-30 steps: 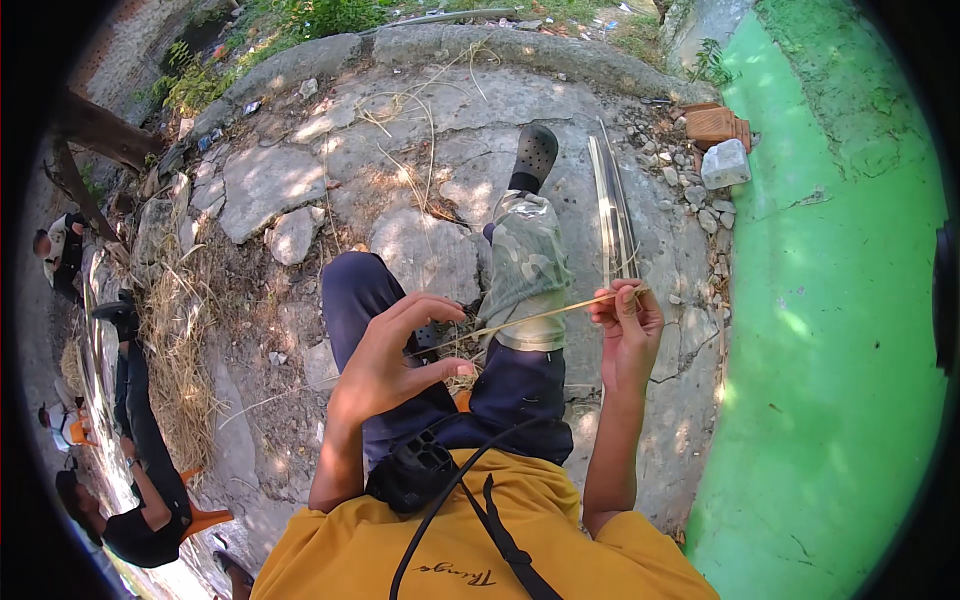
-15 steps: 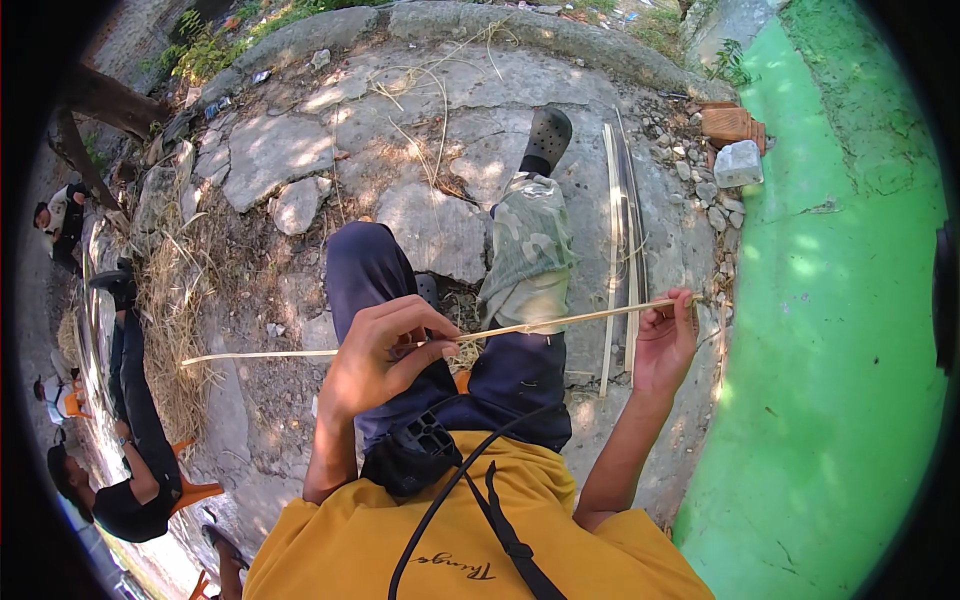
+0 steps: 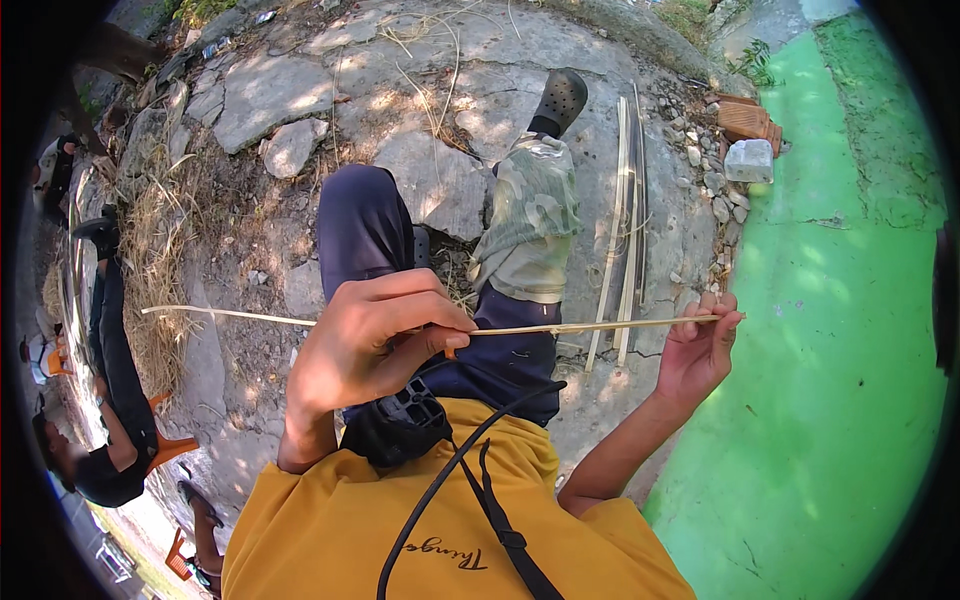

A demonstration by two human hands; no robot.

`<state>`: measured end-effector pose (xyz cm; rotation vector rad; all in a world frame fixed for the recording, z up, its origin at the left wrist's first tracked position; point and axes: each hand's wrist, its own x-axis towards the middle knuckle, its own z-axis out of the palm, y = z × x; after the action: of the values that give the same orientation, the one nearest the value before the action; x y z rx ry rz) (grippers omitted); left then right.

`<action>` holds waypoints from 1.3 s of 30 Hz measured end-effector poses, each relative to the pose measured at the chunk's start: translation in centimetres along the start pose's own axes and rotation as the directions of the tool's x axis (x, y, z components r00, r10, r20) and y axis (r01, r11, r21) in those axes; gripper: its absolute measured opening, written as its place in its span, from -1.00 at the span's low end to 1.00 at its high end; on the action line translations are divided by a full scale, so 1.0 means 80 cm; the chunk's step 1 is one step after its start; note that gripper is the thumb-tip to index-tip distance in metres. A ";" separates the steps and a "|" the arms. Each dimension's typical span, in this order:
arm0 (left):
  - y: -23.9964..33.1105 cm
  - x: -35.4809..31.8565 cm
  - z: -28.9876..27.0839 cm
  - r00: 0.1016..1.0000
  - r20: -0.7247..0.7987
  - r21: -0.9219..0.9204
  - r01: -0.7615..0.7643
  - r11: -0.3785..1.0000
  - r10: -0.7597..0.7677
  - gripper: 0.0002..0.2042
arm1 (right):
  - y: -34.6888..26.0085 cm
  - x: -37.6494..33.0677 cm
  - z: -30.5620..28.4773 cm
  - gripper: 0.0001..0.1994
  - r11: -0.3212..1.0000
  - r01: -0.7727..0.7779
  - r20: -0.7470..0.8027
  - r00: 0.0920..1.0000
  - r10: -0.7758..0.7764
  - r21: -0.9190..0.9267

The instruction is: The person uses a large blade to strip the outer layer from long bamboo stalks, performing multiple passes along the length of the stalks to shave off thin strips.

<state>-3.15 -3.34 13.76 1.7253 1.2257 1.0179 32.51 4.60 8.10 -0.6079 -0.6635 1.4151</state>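
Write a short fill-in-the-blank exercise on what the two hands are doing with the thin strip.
1. The left hand and right hand hold one thin bamboo strip roughly ____ across the lap.
2. More strips lie on the ____ ground beside the person's right leg.
3. The surface at the far right is painted ____.

Missing words: level; stone; green

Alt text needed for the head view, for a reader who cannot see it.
A person's left hand and right hand hold a long thin pale bamboo strip level across their lap. More pale bamboo strips lie on the grey stony ground beside a green algae-covered channel.
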 end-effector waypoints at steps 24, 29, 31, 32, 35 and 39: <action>-0.036 0.002 0.018 0.974 0.141 -0.161 0.202 0.966 -0.180 -0.80 | 0.002 0.001 -0.014 -0.81 0.985 0.046 -0.173 0.982 -0.075 -0.165; -0.037 -0.001 0.031 0.979 -0.075 -0.090 0.183 0.979 -0.189 -0.89 | 0.002 0.001 -0.020 -0.80 0.974 0.049 -0.147 0.986 -0.084 -0.223; -0.039 0.000 0.035 0.976 -0.130 -0.078 0.166 0.983 -0.175 -0.89 | 0.002 -0.002 -0.015 -0.81 0.980 0.047 -0.148 0.986 -0.076 -0.195; -0.039 0.001 0.036 0.970 -0.185 -0.066 0.149 0.987 -0.158 -0.89 | 0.002 -0.003 -0.013 -0.82 0.985 0.044 -0.148 0.987 -0.070 -0.168; -0.034 0.003 0.038 0.942 -0.287 -0.031 0.171 0.985 -0.173 -0.89 | 0.001 -0.005 -0.012 -0.85 0.986 0.043 -0.080 0.995 -0.056 -0.159; -0.029 0.003 0.039 0.920 -0.348 0.004 0.197 0.980 -0.183 -0.88 | 0.003 -0.006 -0.012 -0.86 0.992 0.034 -0.071 0.997 -0.042 -0.118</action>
<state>-1.04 -2.99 10.51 1.4579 1.6115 1.2196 33.05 4.14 7.28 -0.7328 -0.6991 1.3185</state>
